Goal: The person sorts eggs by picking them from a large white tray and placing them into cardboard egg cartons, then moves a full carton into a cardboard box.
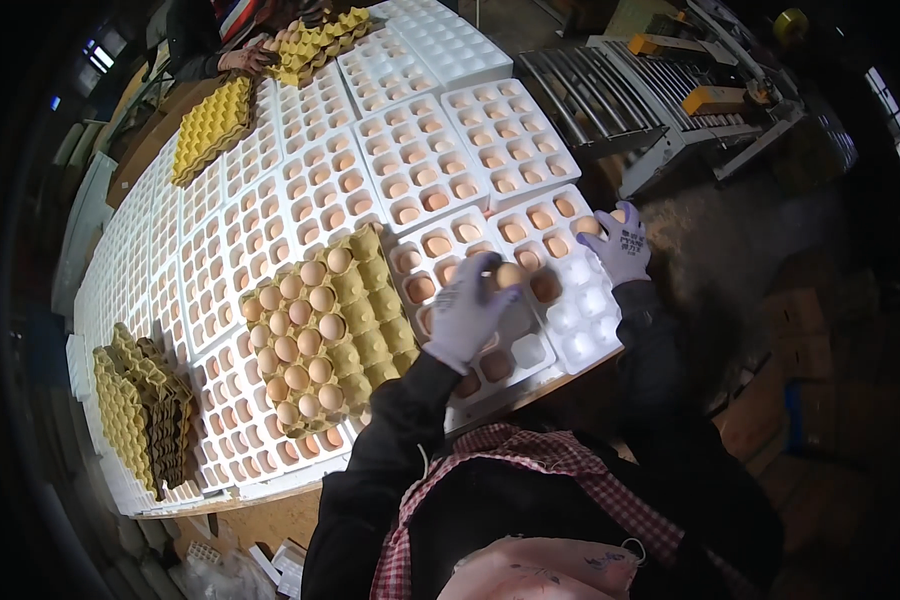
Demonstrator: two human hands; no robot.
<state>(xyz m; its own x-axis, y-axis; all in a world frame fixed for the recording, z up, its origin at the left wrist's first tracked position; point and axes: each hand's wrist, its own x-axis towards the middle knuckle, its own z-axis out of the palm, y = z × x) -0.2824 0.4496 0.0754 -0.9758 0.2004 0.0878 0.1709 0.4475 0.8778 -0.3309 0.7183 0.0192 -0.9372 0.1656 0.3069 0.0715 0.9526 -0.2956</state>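
Note:
My left hand (468, 312), in a white and purple glove, is closed on a brown egg (510, 276) between thumb and fingers, above a white foam egg tray (532, 352). At the right end of the table my right hand (623, 246), gloved alike, has its fingers round an egg (589, 225); another egg (618, 214) shows by its fingertips. Below it lies a second foam tray (582, 318), with eggs in its far cells and bare cells near me. A yellow pulp egg tray (388, 318), partly filled with eggs, rests to the left of my left hand.
Many egg-filled foam trays (315, 168) cover the table. Stacked pulp trays (142, 410) stand at the near left, more (213, 130) farther back. Another person's gloved hand (247, 60) works at the far left by a pulp tray (318, 48). A roller conveyor (590, 92) stands beyond the table, right.

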